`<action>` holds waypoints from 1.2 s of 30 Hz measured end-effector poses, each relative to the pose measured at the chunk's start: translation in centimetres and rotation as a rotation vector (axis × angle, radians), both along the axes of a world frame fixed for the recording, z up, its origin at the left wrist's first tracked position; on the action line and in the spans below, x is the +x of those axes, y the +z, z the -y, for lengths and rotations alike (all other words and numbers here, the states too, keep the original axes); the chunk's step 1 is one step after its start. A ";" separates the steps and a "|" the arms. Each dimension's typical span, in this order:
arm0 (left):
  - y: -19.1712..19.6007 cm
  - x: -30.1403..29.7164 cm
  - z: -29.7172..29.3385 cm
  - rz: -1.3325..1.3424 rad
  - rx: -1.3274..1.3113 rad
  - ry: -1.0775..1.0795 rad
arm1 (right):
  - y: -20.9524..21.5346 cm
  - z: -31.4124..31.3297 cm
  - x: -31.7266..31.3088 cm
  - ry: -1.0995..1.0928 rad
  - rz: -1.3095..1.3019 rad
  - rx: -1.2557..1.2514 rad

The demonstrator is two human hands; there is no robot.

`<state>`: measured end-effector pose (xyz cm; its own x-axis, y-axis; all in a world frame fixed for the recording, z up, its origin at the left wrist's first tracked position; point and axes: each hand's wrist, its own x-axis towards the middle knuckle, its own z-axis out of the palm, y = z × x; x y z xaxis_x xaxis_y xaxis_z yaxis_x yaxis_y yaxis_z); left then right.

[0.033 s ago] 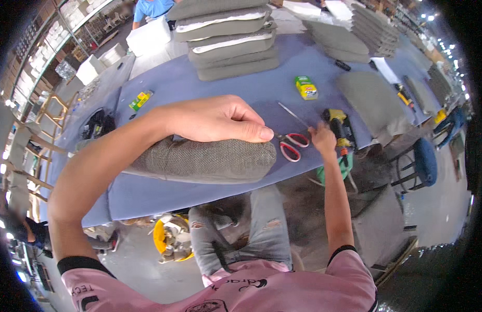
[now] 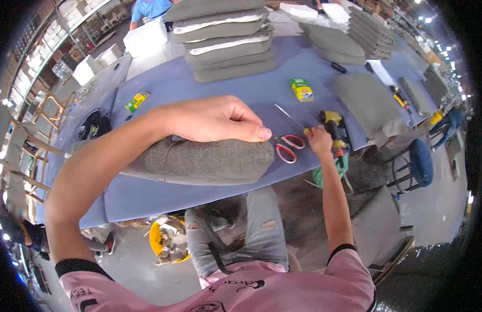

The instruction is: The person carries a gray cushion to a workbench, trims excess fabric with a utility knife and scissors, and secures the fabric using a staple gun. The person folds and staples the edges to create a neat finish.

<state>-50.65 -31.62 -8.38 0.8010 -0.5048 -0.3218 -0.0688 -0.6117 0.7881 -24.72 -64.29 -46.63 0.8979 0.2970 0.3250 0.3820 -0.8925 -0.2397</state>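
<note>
A grey woven cushion [image 2: 215, 162] lies along the near edge of the blue-covered table. My left hand [image 2: 220, 120] bends over its top, fingers curled and thumb pressed down at the right corner, gripping the fabric. At the right, my right hand [image 2: 320, 140] has its fingers closed round the yellow handle of a screwdriver-like tool, whose thin metal shaft [image 2: 289, 115] points away to the left on the table. Between the hands rest red-handled scissors [image 2: 287, 151]. Just beyond my right hand sits a yellow-and-black power tool [image 2: 335, 130].
A tall stack of grey cushions [image 2: 230, 54] stands at the back, with more cushions [image 2: 363, 101] at the right. Green-and-yellow boxes [image 2: 302, 90] lie on the table. A yellow bucket [image 2: 156, 239] of scraps is below, a blue stool [image 2: 420, 162] at right. A person in blue [image 2: 150, 9] is beyond.
The whole view has shifted slightly left. My right fingers have closed in on the yellow handle. My left hand stays in place on the cushion.
</note>
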 end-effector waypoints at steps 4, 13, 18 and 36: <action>0.4 -0.4 -1.1 0.078 -0.003 0.024 | 1.0 -1.2 1.2 0.147 -0.021 -0.270; -1.0 0.6 -2.7 0.003 -0.088 0.083 | 28.5 -3.7 -17.7 0.606 0.348 1.208; -0.8 2.0 -3.0 0.078 -0.082 0.055 | 29.3 -6.6 -22.2 0.907 0.572 1.101; -1.6 2.7 -4.1 -0.003 -0.161 0.087 | 35.5 -5.9 -26.1 1.052 0.589 1.344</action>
<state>-47.93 -27.50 -10.01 0.8428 -0.4792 -0.2450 -0.0188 -0.4812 0.8764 -50.81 -58.42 -11.17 0.2178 -0.1017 0.9707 0.8927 0.4228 -0.1560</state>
